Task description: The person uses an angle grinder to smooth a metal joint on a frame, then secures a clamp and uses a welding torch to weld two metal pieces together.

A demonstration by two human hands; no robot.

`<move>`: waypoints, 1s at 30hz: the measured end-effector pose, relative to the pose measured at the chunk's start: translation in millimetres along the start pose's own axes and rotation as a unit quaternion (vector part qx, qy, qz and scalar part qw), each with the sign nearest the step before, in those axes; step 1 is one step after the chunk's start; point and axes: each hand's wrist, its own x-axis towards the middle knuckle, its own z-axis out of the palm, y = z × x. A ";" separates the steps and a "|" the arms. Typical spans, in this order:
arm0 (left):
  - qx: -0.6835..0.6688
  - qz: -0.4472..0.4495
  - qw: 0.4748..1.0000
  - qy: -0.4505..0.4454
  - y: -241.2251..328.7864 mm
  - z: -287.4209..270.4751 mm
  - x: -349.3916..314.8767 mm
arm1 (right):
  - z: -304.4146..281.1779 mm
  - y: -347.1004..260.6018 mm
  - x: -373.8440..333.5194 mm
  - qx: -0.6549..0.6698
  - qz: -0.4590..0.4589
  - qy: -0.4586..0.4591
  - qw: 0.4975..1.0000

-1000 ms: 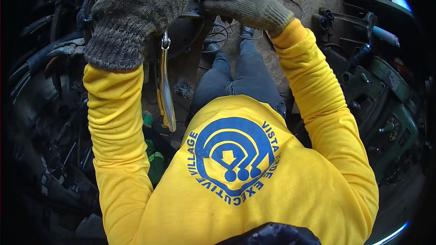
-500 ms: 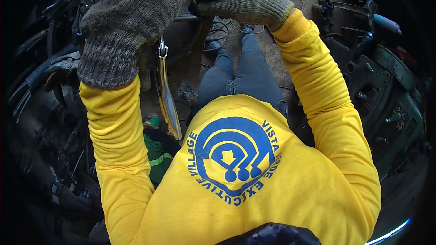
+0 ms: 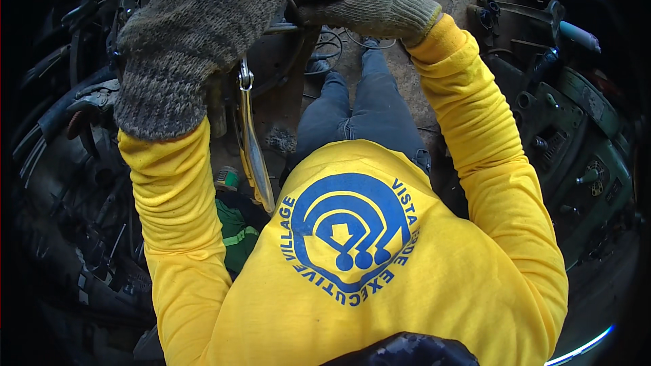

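My left hand (image 3: 196, 41), in a dark grey knitted glove, is closed at the upper left. Its fingertips are bent out of sight, so what they hold cannot be made out. Just below hangs a pair of locking pliers (image 3: 251, 146), its long metal handles pointing down toward my shirt; its jaws are covered by the glove. My right hand (image 3: 363, 0), in a lighter grey-beige glove, comes in from the right with fingers pressed together. Its fingertips meet the left hand's at a small dark part, mostly covered. A metal rod or edge (image 3: 281, 28) shows under the hands.
Dark metal machinery and cables (image 3: 88, 102) crowd the left side. At right stand a green machine housing (image 3: 569, 142) and a light-blue cylinder (image 3: 578, 36). Cable loops (image 3: 332, 47) lie near my feet. A green cloth item (image 3: 237, 237) and a small can (image 3: 226, 177) sit below the pliers.
My left hand has shifted slightly, its fingers edging right toward my right hand. The pliers' handles have swung a little to the right. My right hand stays nearly in place.
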 end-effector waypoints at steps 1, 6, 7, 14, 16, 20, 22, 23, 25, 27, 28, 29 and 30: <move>0.031 0.003 1.000 -0.005 5.6 -5.2 0.5 | 0.9 1.4 -0.5 0.007 0.002 0.005 1.000; 0.026 -0.022 0.999 0.017 6.9 -6.4 -7.4 | 9.5 10.0 -7.7 0.235 0.042 0.051 0.970; 0.033 -0.032 0.999 0.029 6.8 -6.9 -11.8 | 13.8 9.8 -11.6 0.352 0.071 0.082 0.930; 0.015 -0.047 0.998 0.029 -5.9 6.6 -1.6 | 50.8 61.8 -75.6 0.541 0.107 0.287 0.784; 0.010 -0.049 0.998 0.024 -9.5 8.4 -2.7 | 60.5 58.6 -87.4 0.526 0.158 0.299 0.781; 0.008 -0.031 0.999 0.022 -16.9 12.2 -2.0 | 77.8 51.3 -93.8 0.485 0.204 0.295 0.798; 0.002 -0.009 1.000 0.019 -20.4 17.5 5.3 | 84.8 42.8 -88.6 0.471 0.215 0.298 0.802; 0.004 -0.008 1.000 0.019 -21.9 16.9 4.9 | 88.0 34.6 -82.0 0.455 0.208 0.304 0.810; 0.010 -0.020 0.999 0.023 -20.9 10.8 -5.7 | 92.1 14.5 -65.8 0.425 0.189 0.306 0.831; 0.012 -0.023 0.999 0.024 -23.2 10.4 -11.3 | 97.2 7.5 -55.2 0.409 0.184 0.285 0.847; 0.009 -0.010 1.000 0.022 -27.5 13.7 -5.2 | 101.7 8.5 -53.8 0.393 0.182 0.292 0.853; 0.003 -0.001 1.000 0.018 -28.9 18.0 -1.0 | 105.9 9.6 -52.5 0.377 0.181 0.299 0.858; 0.000 0.013 1.000 0.014 -32.8 21.9 4.7 | 109.4 10.7 -51.3 0.405 0.175 0.301 0.845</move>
